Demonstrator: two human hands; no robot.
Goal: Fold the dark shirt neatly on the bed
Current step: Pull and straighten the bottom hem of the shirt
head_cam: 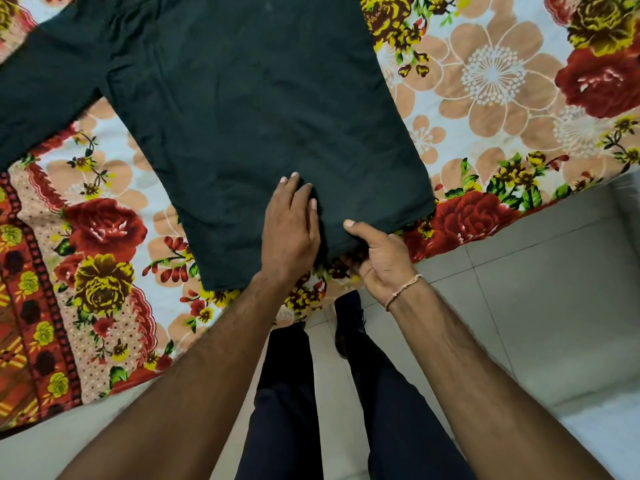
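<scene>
The dark shirt (242,98) lies spread flat on the bed, its hem toward me at the bed's near edge. One sleeve stretches out to the upper left. My left hand (291,226) lies flat on the cloth just above the hem, fingers straight and pressing down. Right beside it, my right hand (377,258) pinches the hem, thumb on top of the fabric and fingers curled underneath at the bed edge.
A floral bedsheet (485,84) in red, peach and yellow covers the bed around the shirt. The bed's edge runs diagonally from lower left to upper right. Grey floor tiles (536,289) lie to the right, and my legs in dark trousers (287,393) stand below.
</scene>
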